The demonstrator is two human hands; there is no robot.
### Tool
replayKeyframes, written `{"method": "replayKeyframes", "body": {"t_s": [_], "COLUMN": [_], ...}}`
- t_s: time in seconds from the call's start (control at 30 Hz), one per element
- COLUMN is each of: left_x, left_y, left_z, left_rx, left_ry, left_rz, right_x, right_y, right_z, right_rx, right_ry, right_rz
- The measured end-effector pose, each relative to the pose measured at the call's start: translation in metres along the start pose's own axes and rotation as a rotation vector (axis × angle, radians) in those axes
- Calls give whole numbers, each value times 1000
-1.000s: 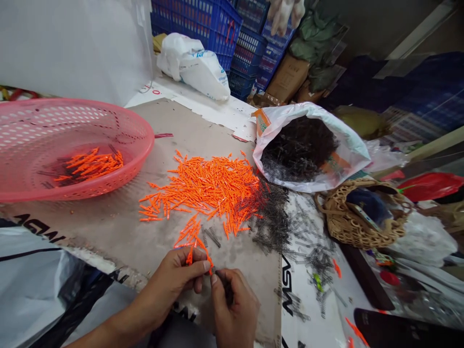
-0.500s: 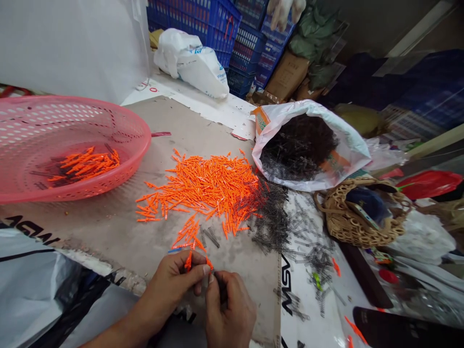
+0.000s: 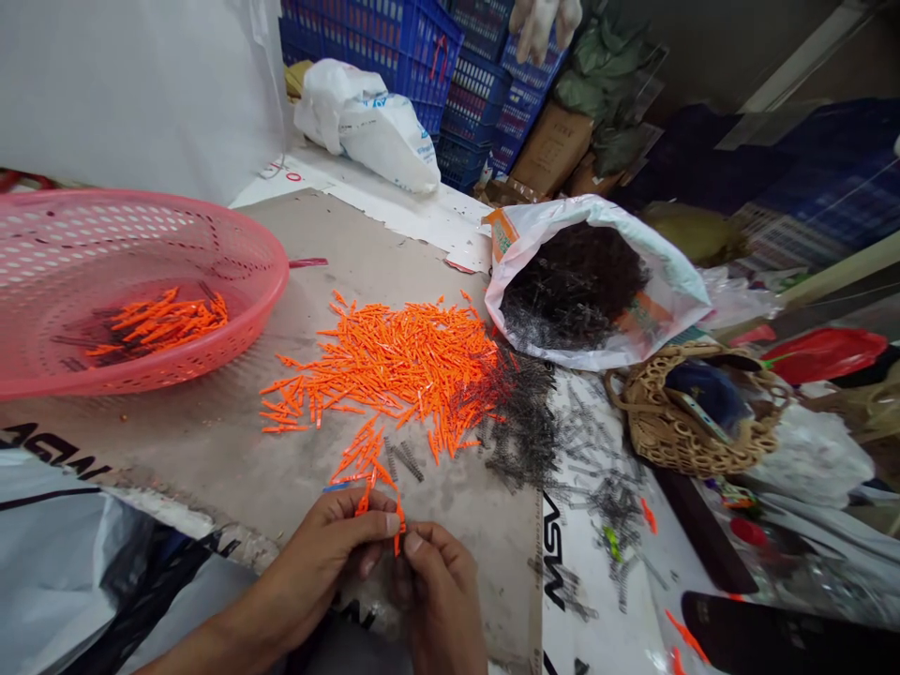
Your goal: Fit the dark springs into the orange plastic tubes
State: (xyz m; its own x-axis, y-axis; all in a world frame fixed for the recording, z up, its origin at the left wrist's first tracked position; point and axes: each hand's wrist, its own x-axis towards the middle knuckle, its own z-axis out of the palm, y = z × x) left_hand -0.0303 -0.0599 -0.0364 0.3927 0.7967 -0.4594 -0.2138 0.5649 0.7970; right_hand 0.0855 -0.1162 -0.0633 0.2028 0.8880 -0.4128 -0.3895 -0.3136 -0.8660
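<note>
My left hand (image 3: pixel 330 544) pinches a small, slim orange plastic piece (image 3: pixel 399 527) between thumb and fingertips. Another orange piece (image 3: pixel 363 502) sticks out between its fingers. Close beside it, my right hand (image 3: pixel 446 586) has thumb and fingers pressed together by the piece's lower end; whatever they may grip is hidden. Beyond both hands lies a large heap of similar orange pieces (image 3: pixel 404 361), with a smaller cluster (image 3: pixel 360 450) nearer me. Two or so dark coil springs (image 3: pixel 408 459) rest beside that cluster. A tangled pile of dark springs (image 3: pixel 524 422) adjoins the heap on the right.
At left stands a pink perforated basket (image 3: pixel 260 323) with orange pieces inside. An open white bag (image 3: pixel 679 295) of dark springs lies at the back right, near a woven basket (image 3: pixel 647 441). A white plastic bag (image 3: pixel 386 141) and blue crates (image 3: pixel 394 47) are farther back.
My right hand has drawn slightly down from the orange piece, so more of the piece shows below my left thumb. The heaps look unchanged.
</note>
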Motion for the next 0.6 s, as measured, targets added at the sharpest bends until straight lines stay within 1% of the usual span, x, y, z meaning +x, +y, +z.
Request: {"method": "replayKeyframes", "body": {"t_s": [0.07, 0.1, 0.13, 0.2, 0.3, 0.37, 0.4, 0.43, 0.5, 0.57, 0.6], "left_x": [0, 0, -1, -1, -2, -2, -2, -1, 1, 4, 6], "left_y": [1, 1, 1, 1, 5, 10, 14, 18, 25, 30, 31], "left_z": [0, 0, 0, -2, -10, -20, -25, -31, -40, -45, -47], "left_rx": [-12, -18, -25, -46, -89, -130, -156, -183, -236, -229, -198], "left_ry": [-8, -12, -13, -5, 8, -13, -24, -30, 7, 62, 77], "left_rz": [-18, -27, -36, -47, -58, -67, -70, -78, -120, -136, -119], "right_x": [2, 1, 0, -3, -3, 4, 9, 16, 31, 45, 50], "right_y": [2, 4, 5, 8, 9, 5, 1, -4, -14, -20, -22], "right_z": [1, 2, 4, 6, 7, 4, 1, -1, -5, -6, -6], "right_rx": [168, 188, 158, -14, -386, -561, -634, -713, -885, -1058, -1128], "right_ry": [-51, -64, -61, -14, 77, 95, 107, 133, 200, 253, 263], "right_rz": [43, 39, 28, -48, -317, -485, -546, -598, -681, -718, -718]}}
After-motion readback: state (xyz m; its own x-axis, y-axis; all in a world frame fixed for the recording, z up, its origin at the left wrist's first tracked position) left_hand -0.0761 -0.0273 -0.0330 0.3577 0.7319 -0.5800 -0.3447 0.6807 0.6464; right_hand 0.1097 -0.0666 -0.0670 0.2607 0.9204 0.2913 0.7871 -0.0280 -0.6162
